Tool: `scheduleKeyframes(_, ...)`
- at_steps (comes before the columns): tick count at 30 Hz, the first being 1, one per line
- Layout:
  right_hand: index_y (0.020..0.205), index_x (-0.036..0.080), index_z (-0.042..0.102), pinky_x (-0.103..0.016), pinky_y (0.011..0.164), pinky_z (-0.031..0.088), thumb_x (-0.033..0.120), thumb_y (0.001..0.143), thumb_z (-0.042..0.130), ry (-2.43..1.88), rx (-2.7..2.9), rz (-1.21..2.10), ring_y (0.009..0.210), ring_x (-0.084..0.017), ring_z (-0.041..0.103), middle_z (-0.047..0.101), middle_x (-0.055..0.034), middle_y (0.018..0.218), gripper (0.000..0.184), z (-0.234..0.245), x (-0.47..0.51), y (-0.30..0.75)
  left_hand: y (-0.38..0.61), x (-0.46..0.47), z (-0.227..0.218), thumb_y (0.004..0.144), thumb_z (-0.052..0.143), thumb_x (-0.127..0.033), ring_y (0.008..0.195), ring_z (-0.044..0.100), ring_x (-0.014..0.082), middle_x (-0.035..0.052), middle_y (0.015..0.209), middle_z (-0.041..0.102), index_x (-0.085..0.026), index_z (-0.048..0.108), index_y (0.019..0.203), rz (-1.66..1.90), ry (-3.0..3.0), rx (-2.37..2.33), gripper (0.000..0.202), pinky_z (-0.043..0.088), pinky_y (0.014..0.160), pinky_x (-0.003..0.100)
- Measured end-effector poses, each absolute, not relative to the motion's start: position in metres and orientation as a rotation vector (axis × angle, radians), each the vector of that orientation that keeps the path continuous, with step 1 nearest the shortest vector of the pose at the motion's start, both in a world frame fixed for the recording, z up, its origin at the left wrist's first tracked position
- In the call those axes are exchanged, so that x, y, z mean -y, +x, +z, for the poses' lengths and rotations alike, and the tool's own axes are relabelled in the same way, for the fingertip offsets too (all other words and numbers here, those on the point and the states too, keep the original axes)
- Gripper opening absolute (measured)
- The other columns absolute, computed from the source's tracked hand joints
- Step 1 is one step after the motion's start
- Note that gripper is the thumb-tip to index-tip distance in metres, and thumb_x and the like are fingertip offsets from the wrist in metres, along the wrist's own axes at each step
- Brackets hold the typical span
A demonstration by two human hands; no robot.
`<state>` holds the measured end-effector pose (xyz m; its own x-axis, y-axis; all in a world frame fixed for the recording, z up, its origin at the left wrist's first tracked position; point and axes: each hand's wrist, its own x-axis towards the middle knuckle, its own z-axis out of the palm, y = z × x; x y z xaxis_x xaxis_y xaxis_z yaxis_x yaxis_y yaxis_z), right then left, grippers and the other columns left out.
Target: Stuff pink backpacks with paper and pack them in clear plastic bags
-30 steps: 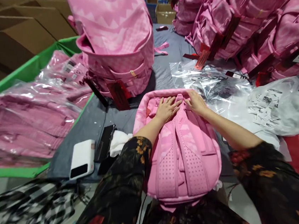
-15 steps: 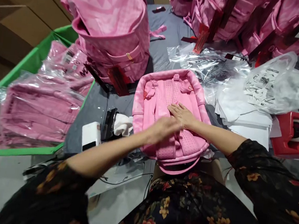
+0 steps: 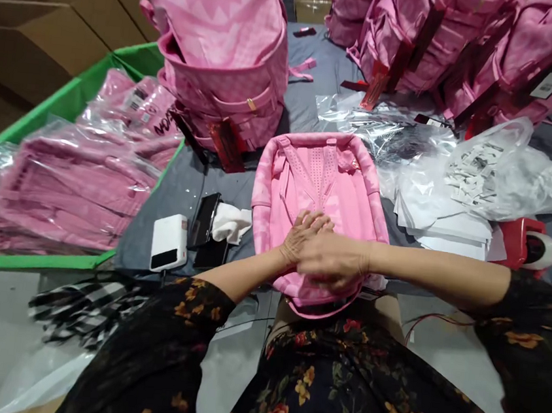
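While the pink padded backpack point(image 3: 325, 185) lies flat with its dotted-mesh back panel and shoulder straps facing up, the person's left hand point(image 3: 305, 237) and right hand point(image 3: 333, 262) meet over its near end. The left hand's fingers point(image 3: 310, 222) are pressed together and gently curled, and the right hand overlaps them, its own fingers partly hidden and slightly blurred. Neither hand can be seen pinching anything, though what lies beneath them is hidden, so a grip on a strap cannot be ruled out. For work on soft padding like this, a light, even touch seems best, with the straps lying straight and the bag kept square on the surface, since hard pressure in one spot could crease it. The backpack rests on a grey cloth-covered table point(image 3: 173, 196). Just beside the backpack on the left are a white power bank point(image 3: 168, 242), a black phone point(image 3: 204, 220) and a crumpled white cloth point(image 3: 231, 223). Beyond it stands a tall pink chevron-patterned backpack point(image 3: 220, 30), while further left, a green-rimmed bin point(image 3: 65, 96) holds pink backpacks in clear plastic bags point(image 3: 66, 178). To the backpack's right are a stack of white paper sheets point(image 3: 450, 235), a white plastic bag of paper tags point(image 3: 506, 178) and a red tape dispenser point(image 3: 516, 241).
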<state>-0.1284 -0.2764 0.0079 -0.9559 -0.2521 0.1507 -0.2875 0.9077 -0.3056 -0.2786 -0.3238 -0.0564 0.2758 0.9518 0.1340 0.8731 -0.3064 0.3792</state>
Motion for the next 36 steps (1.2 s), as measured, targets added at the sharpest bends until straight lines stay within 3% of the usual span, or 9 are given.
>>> scheduleKeyframes(3, 0.097, 0.021, 0.065, -0.035, 0.076, 0.045, 0.028, 0.091, 0.059, 0.771, 3.111, 0.482, 0.083, -0.021, 0.061, 0.068, -0.0078, 0.09, 0.012, 0.0, 0.299, -0.125, -0.289, 0.315, -0.045, 0.094, 0.056, -0.051, 0.156, 0.012, 0.0453, 0.0075, 0.166, 0.034, -0.033, 0.05, 0.152, 0.408, 2.309, -1.818, 0.061, 0.007, 0.122, 0.07)
scheduleKeyframes(6, 0.098, 0.021, 0.064, -0.035, 0.072, 0.043, 0.029, 0.093, 0.059, 0.789, 3.071, 0.504, 0.081, -0.021, 0.061, 0.069, -0.0074, 0.09, 0.011, -0.022, 0.298, -0.126, -0.294, 0.311, -0.048, 0.089, 0.059, -0.063, 0.155, 0.006, 0.0519, 0.0061, 0.171, 0.023, -0.039, 0.042, 0.156, 0.312, 2.237, -1.907, 0.073, 0.005, 0.117, 0.078)
scheduleKeyframes(14, 0.09, 0.022, 0.062, -0.032, 0.079, 0.043, 0.027, 0.095, 0.056, 0.718, 3.07, 0.526, 0.084, -0.019, 0.06, 0.066, -0.0053, 0.084, 0.009, -0.066, 0.281, -0.129, -0.292, 0.311, -0.058, 0.089, 0.058, -0.067, 0.156, 0.006, 0.0507, 0.0048, 0.171, 0.025, -0.042, 0.041, 0.156, 0.347, 2.263, -1.935, 0.074, 0.004, 0.118, 0.078)
scheduleKeyframes(20, 0.099, 0.022, 0.067, -0.034, 0.079, 0.046, 0.026, 0.1, 0.05, 0.344, 2.938, 0.204, 0.085, -0.019, 0.062, 0.069, -0.0075, 0.09, 0.018, -0.043, 0.278, -0.128, -0.28, 0.339, -0.063, 0.09, 0.06, -0.057, 0.156, 0.008, 0.0508, 0.0079, 0.171, 0.023, -0.037, 0.038, 0.159, 0.308, 2.269, -1.929, 0.074, 0.011, 0.119, 0.078)
scheduleKeyframes(23, 0.119, 0.021, 0.067, -0.041, 0.092, 0.047, 0.027, 0.101, 0.048, -0.197, 2.784, 0.057, 0.105, -0.024, 0.064, 0.071, -0.014, 0.115, 0.027, -0.026, 0.248, -0.133, -0.271, 0.359, -0.065, 0.085, 0.062, -0.068, 0.155, 0.006, 0.052, 0.0113, 0.171, 0.021, -0.033, 0.034, 0.161, 0.302, 2.27, -1.907, 0.089, 0.011, 0.118, 0.079)
scheduleKeyframes(26, 0.138, 0.016, 0.06, -0.052, 0.111, 0.04, 0.026, 0.101, 0.048, -0.843, 2.688, 0.044, 0.136, -0.031, 0.051, 0.054, -0.0207, 0.149, 0.04, -0.027, 0.217, -0.138, -0.265, 0.365, -0.056, 0.078, 0.062, -0.079, 0.154, 0.005, 0.0544, 0.0139, 0.172, 0.018, -0.03, 0.026, 0.164, 0.233, 2.211, -1.923, 0.105, 0.011, 0.116, 0.08)
scheduleKeyframes(28, 0.143, 0.014, 0.056, -0.056, 0.119, 0.033, 0.027, 0.101, 0.049, -1.014, 2.706, 0.119, 0.146, -0.033, 0.041, 0.044, -0.0203, 0.158, 0.045, -0.038, 0.206, -0.141, -0.264, 0.355, -0.044, 0.078, 0.061, -0.081, 0.154, 0.014, 0.052, 0.0166, 0.171, 0.018, -0.028, 0.023, 0.164, 0.223, 2.164, -1.953, 0.108, 0.019, 0.116, 0.077)
scheduleKeyframes(31, 0.141, 0.012, 0.058, -0.055, 0.122, 0.031, 0.027, 0.103, 0.048, -1.001, 2.663, 0.233, 0.147, -0.031, 0.042, 0.045, -0.0199, 0.158, 0.043, -0.053, 0.201, -0.141, -0.269, 0.324, -0.026, 0.084, 0.055, -0.078, 0.153, 0.025, 0.0461, 0.019, 0.171, 0.018, -0.026, 0.024, 0.164, 0.314, 2.147, -2.083, 0.1, 0.026, 0.116, 0.072)
scheduleKeyframes(36, 0.127, 0.019, 0.068, -0.046, 0.11, 0.047, 0.009, 0.094, 0.054, -0.873, 2.465, 0.188, 0.126, -0.025, 0.06, 0.067, -0.0137, 0.134, 0.038, -0.035, 0.19, -0.103, -0.282, 0.278, -0.029, 0.092, 0.046, -0.073, 0.156, -0.001, 0.0512, 0.0106, 0.173, 0.014, -0.03, 0.037, 0.16, 0.205, 1.97, -2.238, 0.082, 0.012, 0.115, 0.08)
